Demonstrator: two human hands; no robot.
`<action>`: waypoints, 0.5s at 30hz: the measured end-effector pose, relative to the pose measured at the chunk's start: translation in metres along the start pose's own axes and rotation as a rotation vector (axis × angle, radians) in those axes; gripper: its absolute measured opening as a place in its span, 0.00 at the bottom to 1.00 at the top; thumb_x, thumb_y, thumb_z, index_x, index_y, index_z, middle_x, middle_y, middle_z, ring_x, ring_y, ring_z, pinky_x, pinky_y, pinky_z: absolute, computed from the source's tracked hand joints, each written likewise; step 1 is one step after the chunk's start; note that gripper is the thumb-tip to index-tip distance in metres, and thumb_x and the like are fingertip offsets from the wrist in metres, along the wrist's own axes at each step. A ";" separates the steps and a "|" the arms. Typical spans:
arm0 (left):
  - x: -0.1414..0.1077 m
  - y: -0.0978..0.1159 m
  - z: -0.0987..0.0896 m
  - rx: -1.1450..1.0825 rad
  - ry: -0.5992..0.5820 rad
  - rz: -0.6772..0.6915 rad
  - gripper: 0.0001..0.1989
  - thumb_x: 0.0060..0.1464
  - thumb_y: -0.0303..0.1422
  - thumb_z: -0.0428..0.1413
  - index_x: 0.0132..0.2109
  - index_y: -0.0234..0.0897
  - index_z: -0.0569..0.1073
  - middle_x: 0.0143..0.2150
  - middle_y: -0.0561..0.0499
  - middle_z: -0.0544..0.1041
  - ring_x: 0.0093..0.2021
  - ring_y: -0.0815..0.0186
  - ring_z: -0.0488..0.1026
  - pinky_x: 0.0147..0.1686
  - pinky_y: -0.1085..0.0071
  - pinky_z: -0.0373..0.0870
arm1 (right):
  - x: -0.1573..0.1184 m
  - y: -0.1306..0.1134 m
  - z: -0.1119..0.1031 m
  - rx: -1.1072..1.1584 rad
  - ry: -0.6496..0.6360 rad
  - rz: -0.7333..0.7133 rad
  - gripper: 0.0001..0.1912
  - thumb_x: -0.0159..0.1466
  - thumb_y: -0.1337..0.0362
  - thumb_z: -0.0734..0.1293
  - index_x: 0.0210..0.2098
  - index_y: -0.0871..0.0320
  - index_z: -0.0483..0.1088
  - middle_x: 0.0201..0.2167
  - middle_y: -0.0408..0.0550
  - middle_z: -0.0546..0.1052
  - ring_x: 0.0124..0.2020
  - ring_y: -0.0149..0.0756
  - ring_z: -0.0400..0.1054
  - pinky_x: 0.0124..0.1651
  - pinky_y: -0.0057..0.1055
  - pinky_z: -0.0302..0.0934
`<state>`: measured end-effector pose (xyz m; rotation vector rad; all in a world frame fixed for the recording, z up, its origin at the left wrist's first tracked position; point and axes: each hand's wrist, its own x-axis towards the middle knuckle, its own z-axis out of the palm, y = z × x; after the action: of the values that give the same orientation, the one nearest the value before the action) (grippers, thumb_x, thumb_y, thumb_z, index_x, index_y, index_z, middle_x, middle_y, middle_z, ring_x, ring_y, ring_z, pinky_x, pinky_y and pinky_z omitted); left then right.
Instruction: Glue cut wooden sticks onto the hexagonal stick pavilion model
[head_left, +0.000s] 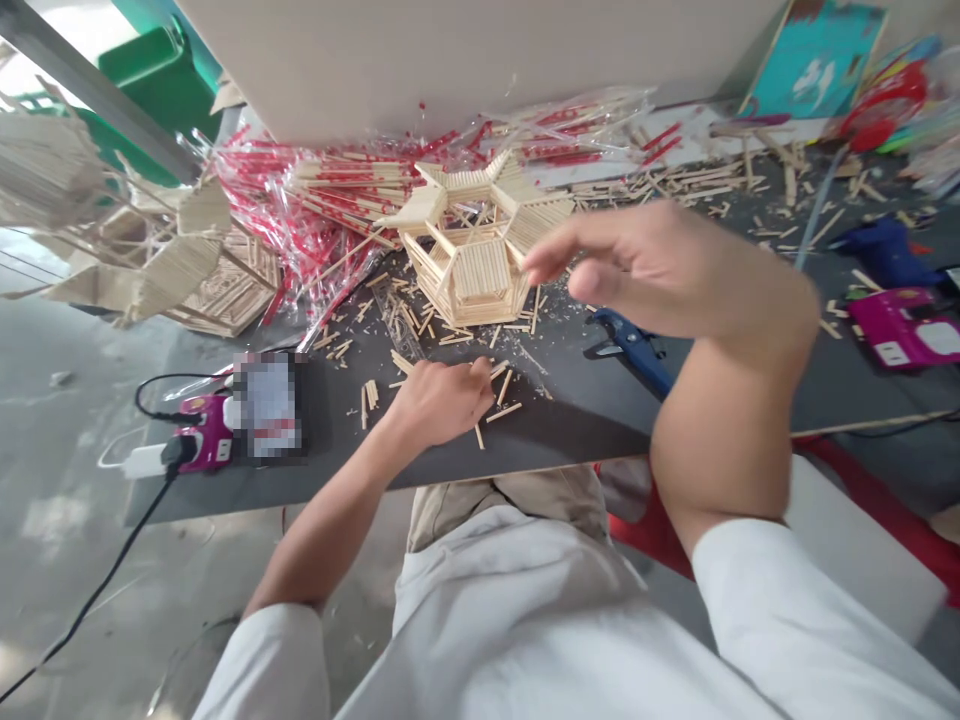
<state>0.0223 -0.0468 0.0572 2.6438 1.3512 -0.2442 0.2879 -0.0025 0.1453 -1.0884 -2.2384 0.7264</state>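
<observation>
A wooden stick model (480, 262) with flared panels stands on the dark table (592, 400). My right hand (637, 265) is raised at its right side, the thumb and fingertips close to a panel; whether they hold or touch anything is too small to tell. Lower down, my left hand (452, 400) rests on the table among short cut sticks (504, 411), its fingers curled down. What those fingers hold, if anything, is hidden. A blue-handled cutter (634, 345) lies under my right forearm.
Bagged red-tipped sticks (322, 200) lie behind the model. At the left are a larger stick model (150, 250), a phone (271, 405) and a pink power strip (206, 432). A blue glue gun (889, 255) and another pink strip (904, 328) are at the right.
</observation>
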 end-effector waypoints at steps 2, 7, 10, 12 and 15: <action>0.006 -0.008 0.004 0.026 -0.024 0.120 0.16 0.71 0.37 0.43 0.48 0.39 0.74 0.32 0.44 0.82 0.31 0.54 0.80 0.31 0.65 0.61 | -0.013 0.022 0.014 0.038 -0.157 0.029 0.27 0.70 0.37 0.65 0.49 0.52 0.80 0.45 0.50 0.84 0.40 0.40 0.77 0.41 0.39 0.68; 0.026 -0.021 0.016 0.007 0.060 0.197 0.18 0.72 0.37 0.41 0.48 0.37 0.75 0.33 0.45 0.81 0.31 0.56 0.78 0.30 0.65 0.58 | -0.028 0.073 0.080 0.248 -0.293 0.204 0.29 0.70 0.35 0.63 0.42 0.57 0.75 0.33 0.47 0.81 0.31 0.34 0.74 0.34 0.32 0.63; 0.032 -0.025 0.025 -0.041 0.107 0.184 0.18 0.72 0.37 0.41 0.49 0.37 0.75 0.38 0.44 0.82 0.34 0.57 0.78 0.31 0.66 0.59 | -0.023 0.075 0.117 0.292 -0.229 0.178 0.32 0.76 0.37 0.53 0.32 0.56 0.67 0.24 0.42 0.74 0.24 0.31 0.67 0.35 0.31 0.60; 0.034 -0.026 0.030 -0.071 0.108 0.168 0.17 0.73 0.37 0.42 0.49 0.37 0.75 0.41 0.44 0.82 0.36 0.58 0.79 0.33 0.66 0.60 | -0.019 0.067 0.131 0.296 -0.210 0.146 0.32 0.77 0.40 0.52 0.28 0.55 0.64 0.22 0.41 0.71 0.24 0.31 0.65 0.37 0.31 0.59; 0.033 -0.024 0.033 -0.084 0.133 0.125 0.19 0.73 0.38 0.41 0.50 0.37 0.74 0.42 0.42 0.82 0.38 0.58 0.79 0.34 0.66 0.61 | -0.014 0.057 0.137 0.309 -0.191 0.139 0.28 0.79 0.47 0.53 0.27 0.54 0.63 0.21 0.41 0.70 0.24 0.32 0.64 0.37 0.32 0.58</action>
<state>0.0191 -0.0139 0.0159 2.7023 1.1967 0.0036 0.2337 -0.0156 0.0064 -1.0630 -2.1225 1.2360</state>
